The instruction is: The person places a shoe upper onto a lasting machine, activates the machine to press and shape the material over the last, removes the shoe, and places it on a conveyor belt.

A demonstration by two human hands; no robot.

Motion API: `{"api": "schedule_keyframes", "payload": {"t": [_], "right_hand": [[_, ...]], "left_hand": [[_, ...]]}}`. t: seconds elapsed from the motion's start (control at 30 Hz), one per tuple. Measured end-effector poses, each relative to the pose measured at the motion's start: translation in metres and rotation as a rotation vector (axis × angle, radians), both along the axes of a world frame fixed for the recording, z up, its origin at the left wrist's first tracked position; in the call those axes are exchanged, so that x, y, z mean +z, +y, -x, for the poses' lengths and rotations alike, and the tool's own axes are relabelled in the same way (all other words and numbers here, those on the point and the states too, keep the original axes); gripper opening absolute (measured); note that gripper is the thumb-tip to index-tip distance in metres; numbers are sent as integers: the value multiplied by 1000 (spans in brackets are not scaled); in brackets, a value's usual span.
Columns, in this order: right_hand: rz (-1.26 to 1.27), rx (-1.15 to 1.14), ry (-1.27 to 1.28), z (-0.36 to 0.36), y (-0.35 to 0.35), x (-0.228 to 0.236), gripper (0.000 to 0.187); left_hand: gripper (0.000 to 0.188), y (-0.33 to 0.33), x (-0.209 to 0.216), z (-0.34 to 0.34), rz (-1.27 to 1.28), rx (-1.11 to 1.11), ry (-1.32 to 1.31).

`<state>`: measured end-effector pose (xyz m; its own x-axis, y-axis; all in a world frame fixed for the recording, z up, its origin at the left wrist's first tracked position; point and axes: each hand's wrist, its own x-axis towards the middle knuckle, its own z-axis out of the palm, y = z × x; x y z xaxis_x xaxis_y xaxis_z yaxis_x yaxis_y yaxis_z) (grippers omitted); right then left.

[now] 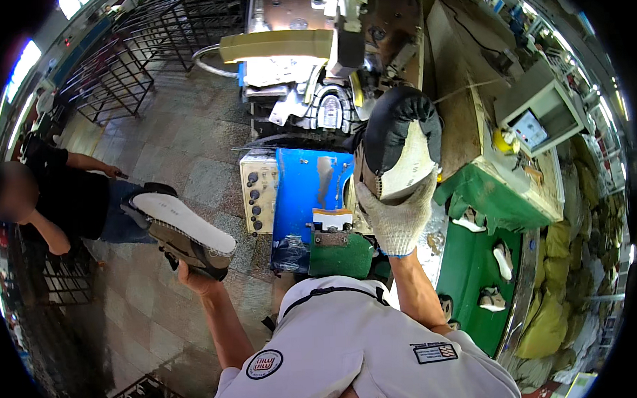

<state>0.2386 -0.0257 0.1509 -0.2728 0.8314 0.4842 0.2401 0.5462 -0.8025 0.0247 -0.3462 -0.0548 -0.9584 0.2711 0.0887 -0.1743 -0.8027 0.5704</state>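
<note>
My bare left hand point(199, 279) is closed around a brown and grey shoe upper point(194, 247), held out to the left. Its white stitched sole side point(182, 219) faces up, and its dark end points away from me. In a white knitted glove, my right hand point(401, 221) grips a second shoe upper point(390, 130) in front of me on the right. Gathered black material wraps its far end, around a pale bottom board point(410, 161). Just left of that upper sits a machine's metal mould area point(328, 107), lit by a lamp point(278, 46).
Before me stand a blue machine cover point(307, 175), a knob panel point(256, 191) and a green block point(341, 254). On the right, a green conveyor point(468, 264) carries several shoes beside a wooden bench point(470, 123). Another person point(73, 193) is at the left, near metal racks point(111, 83).
</note>
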Motion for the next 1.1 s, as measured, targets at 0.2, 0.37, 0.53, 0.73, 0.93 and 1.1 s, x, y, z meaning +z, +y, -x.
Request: {"api": "schedule_keyframes", "payload": {"t": [0.2,0.37,0.53,0.73,0.93,1.1], "right_hand": [[-194,-61,-44,19,-2,6,108],[-241,-93,-72,31,-8,-15,108],[-285,-171,3,23,-13,-13,105],[-131,-118,-66,31,-37,-13,112],[-119,-127,-63,27,-39,-11,113],[-135,-162,-89,25,-40,-12,115]], "left_hand": [[66,-4,-7,5,-12,26,5],[64,-10,6,-4,-11,57,-100],[68,-17,-12,10,4,48,-99],[67,-35,8,-5,-128,93,-121],[72,-33,-2,-5,-152,2,-192],[72,-30,-19,-4,-92,4,-234]]}}
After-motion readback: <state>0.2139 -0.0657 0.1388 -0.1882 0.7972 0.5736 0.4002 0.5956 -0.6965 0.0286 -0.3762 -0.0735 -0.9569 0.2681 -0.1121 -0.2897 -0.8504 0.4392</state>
